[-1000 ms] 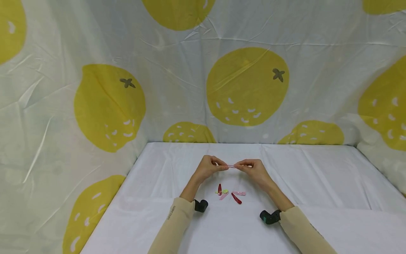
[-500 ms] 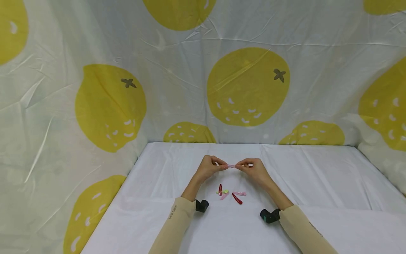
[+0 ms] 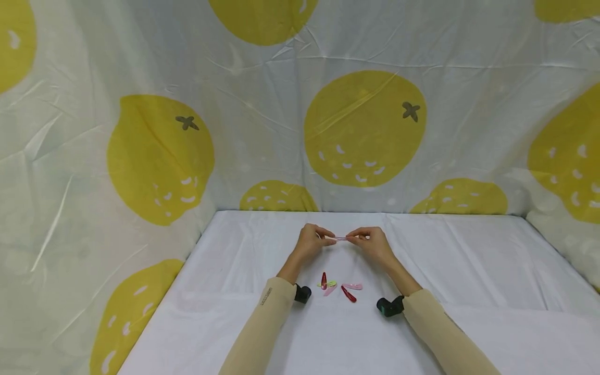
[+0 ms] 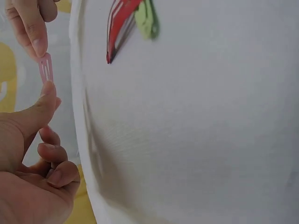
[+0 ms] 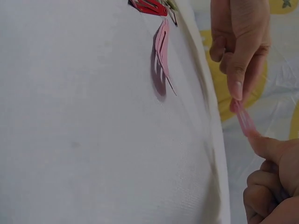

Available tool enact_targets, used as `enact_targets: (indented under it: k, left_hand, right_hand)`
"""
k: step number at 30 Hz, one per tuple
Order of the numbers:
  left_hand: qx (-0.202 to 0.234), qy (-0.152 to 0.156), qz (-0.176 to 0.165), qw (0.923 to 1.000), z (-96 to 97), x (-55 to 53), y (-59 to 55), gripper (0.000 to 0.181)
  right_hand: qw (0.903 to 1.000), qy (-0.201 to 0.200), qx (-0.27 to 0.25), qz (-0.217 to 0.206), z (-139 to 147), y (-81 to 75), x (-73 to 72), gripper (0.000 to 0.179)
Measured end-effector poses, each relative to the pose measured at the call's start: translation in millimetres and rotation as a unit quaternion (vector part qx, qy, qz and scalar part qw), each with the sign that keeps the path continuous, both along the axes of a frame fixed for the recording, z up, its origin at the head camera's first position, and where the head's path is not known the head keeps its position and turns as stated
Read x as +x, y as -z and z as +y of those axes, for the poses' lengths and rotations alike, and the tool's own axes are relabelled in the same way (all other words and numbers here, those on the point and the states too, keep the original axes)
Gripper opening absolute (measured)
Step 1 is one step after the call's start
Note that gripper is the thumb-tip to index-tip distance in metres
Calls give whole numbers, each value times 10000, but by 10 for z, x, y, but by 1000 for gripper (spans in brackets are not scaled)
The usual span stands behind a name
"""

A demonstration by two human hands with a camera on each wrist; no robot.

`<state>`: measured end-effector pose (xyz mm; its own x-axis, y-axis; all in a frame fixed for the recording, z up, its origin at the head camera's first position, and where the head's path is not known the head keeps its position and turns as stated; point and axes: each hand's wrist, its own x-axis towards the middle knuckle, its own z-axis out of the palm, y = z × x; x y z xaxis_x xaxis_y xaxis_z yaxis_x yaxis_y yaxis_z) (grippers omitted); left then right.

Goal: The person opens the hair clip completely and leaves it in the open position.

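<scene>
A pink snap hair clip (image 3: 341, 238) is held up above the far part of the table, stretched between both hands. My left hand (image 3: 311, 241) pinches one end between thumb and fingertips. At the other end, my right hand (image 3: 373, 245) pinches it the same way. The left wrist view shows the clip (image 4: 46, 69) with its slotted middle exposed and both ends covered by fingers. In the right wrist view the clip (image 5: 245, 119) slants between the two thumbs. Whether it is snapped or unsnapped, I cannot tell.
Below the hands, several hair clips lie on the white-covered table (image 3: 422, 338). A red clip (image 3: 324, 281) overlaps a yellow-green clip (image 3: 332, 284), beside a pink clip (image 3: 330, 291). Right of them are another red clip (image 3: 349, 294) and a pink clip (image 3: 352, 286). A lemon-print curtain (image 3: 262, 130) stands behind.
Both hands have moved slightly farther from me, toward the table's far edge, carrying the pink hair clip between them. The clips lying on the table have stayed in place.
</scene>
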<state>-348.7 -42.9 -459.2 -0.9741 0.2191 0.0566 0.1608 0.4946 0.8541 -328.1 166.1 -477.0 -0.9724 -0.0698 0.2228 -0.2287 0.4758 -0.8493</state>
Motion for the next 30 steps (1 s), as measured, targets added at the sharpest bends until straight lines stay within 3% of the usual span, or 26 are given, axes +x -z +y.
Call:
enact_targets:
  k: [7,16,30]
  left_hand:
    - [-213,-183,-96,9996,68,-175,91,17]
    - [-598,-386,-164,9973,189,-274,111,18]
    - [-646,-645,-298,9954,212,-265,17,18]
  right_hand:
    - [9995,203,43,-234,-2,34,-141,12]
    - [9990,218,207,-335,43,39,-250,12]
    - [9979,284,408,-425,11,37,-342,14]
